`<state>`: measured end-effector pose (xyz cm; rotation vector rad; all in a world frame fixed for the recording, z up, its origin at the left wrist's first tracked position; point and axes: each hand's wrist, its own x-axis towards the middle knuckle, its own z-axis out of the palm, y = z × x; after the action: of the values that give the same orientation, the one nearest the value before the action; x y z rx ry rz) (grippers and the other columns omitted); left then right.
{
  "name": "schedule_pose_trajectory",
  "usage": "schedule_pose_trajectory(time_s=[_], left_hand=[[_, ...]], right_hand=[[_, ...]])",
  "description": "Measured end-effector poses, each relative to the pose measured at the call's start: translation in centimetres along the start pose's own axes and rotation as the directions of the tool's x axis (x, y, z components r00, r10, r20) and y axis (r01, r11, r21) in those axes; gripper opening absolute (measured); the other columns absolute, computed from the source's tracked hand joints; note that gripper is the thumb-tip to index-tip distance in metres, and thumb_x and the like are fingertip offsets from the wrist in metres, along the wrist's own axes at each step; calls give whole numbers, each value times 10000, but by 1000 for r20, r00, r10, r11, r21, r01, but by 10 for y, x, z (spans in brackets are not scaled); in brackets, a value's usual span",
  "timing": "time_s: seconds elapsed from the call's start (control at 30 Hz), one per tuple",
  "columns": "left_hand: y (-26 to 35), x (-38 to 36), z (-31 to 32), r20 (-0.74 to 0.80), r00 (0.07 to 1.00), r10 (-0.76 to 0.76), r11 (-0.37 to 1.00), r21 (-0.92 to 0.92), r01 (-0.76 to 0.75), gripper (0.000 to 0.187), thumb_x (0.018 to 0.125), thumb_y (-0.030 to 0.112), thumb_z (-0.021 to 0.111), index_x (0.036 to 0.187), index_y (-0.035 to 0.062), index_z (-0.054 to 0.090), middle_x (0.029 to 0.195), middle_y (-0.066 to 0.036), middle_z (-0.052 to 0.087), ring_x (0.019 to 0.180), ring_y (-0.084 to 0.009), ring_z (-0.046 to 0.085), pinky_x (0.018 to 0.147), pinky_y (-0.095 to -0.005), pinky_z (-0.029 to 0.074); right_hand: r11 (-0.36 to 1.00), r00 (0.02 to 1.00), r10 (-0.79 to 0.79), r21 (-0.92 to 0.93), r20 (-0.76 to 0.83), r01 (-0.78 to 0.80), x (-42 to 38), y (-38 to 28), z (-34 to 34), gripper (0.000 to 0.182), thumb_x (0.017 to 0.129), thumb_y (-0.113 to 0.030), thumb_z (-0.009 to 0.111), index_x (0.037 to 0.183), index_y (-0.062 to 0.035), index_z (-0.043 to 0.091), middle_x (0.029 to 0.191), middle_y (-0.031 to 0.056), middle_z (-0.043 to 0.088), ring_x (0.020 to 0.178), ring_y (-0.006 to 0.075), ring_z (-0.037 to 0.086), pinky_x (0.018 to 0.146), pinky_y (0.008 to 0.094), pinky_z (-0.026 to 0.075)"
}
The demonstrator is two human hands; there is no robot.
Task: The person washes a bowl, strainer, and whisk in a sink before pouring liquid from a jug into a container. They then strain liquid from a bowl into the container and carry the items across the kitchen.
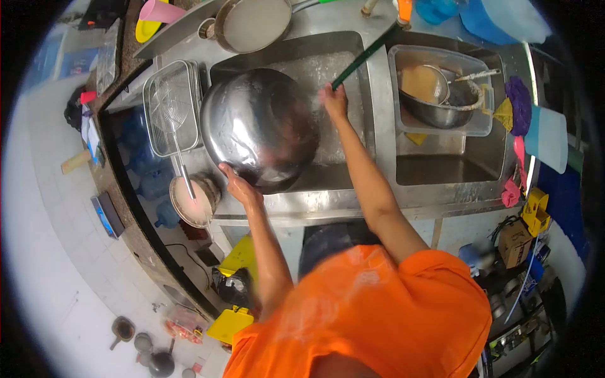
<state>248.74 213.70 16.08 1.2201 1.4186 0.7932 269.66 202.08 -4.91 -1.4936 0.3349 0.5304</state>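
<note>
Left hand (242,189) gripping near edge, large steel bowl (255,126), over left sink basin (315,46). Right hand (336,101): fingers wrapped round green hose (368,55).

I have a large, shiny metal bowl (252,120), its rounded outside turned up toward me, over the left sink basin (334,176); I also grip a dark green hose (370,55), straight and slanting, its near end beside the bowl.

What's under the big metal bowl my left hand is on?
Part of the sink basin shows past the bowl; whatever lies directly beneath is covered, so I can't tell.
</note>
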Motion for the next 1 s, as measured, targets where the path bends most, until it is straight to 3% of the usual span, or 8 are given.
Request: schedule_pose_trajectory(time_s=[0.1, 0.2, 0.3, 0.5, 0.57, 0.8, 0.93, 1.0], left_hand=[[2, -14, 14, -153, 981, -119, 991, 44, 127, 586, 877, 515, 540, 779, -60, 593, 701, -13, 507, 637, -141, 445, 586, -309, 403], [-11, -25, 22, 156, 925, 346, 788, 487, -377, 485, 799, 387, 701, 709, -83, 623, 566, -40, 556, 547, -112, 438, 550, -302, 404], [-33, -29, 13, 447, 738, 505, 499, 547, -672, 418, 709, 351, 777, 742, -49, 660, 570, -178, 599, 482, -266, 564, 504, -340, 437], [-40, -57, 24, 680, 718, 151, 260, 673, -692, 436, 807, 464, 618, 741, 36, 659, 626, -190, 605, 615, -386, 600, 575, -420, 466], [-42, -64, 42, 728, 681, 83, 278, 639, -717, 370, 800, 411, 607, 810, 47, 673, 672, -200, 616, 656, -389, 609, 601, -440, 476], [-120, -60, 119, 786, 574, -230, 564, 588, -580, 611, 691, 356, 629, 1219, 68, 520, 1015, -223, 630, 991, -397, 581, 863, -454, 450], [-153, -70, 161, 776, 624, -95, 613, 539, -578, 607, 748, 342, 631, 1208, -27, 488, 1043, -285, 599, 968, -408, 590, 791, -433, 469], [-206, -60, 173, 728, 632, -265, 930, 366, -32, 597, 771, 350, 627, 1208, -29, 480, 1034, -274, 608, 973, -400, 594, 788, -433, 471]], right_hand=[[1000, 999, 11, 8, 41, -11, 28, -9, 25, 277, 935, -289, 510, 1043, -34, 492, 880, 112, 627, 741, 157, 615, 660, 294, 505], [926, 980, 99, 344, 173, -155, 25, -40, 27, 293, 929, -316, 516, 1008, -35, 540, 880, 90, 632, 769, 143, 605, 661, 290, 488], [979, 967, 128, 130, 221, -159, 26, -49, 8, 277, 915, -318, 540, 988, -56, 595, 915, 79, 637, 826, 137, 595, 691, 287, 471], [942, 978, 30, -334, 204, 41, 0, -39, -23, 437, 921, -402, 480, 985, 14, 598, 936, 109, 629, 889, 227, 577, 781, 333, 430], [912, 988, 70, -410, 136, -8, -49, -64, -38, 530, 901, -450, 454, 1040, 49, 568, 1047, 248, 598, 1017, 386, 561, 854, 419, 416], [880, 996, -85, -472, -35, 58, -88, -52, -49, 529, 906, -413, 443, 1051, 85, 545, 1033, 302, 574, 1012, 437, 538, 883, 449, 404], [849, 989, -142, -520, -51, 95, -108, -35, -67, 458, 905, -408, 484, 1073, 12, 554, 1039, 250, 580, 1030, 389, 531, 886, 414, 397], [764, 964, -266, -608, 5, 214, -118, -46, -65, 457, 870, -435, 536, 1075, -29, 581, 1082, 236, 549, 1098, 369, 473, 922, 433, 372]])
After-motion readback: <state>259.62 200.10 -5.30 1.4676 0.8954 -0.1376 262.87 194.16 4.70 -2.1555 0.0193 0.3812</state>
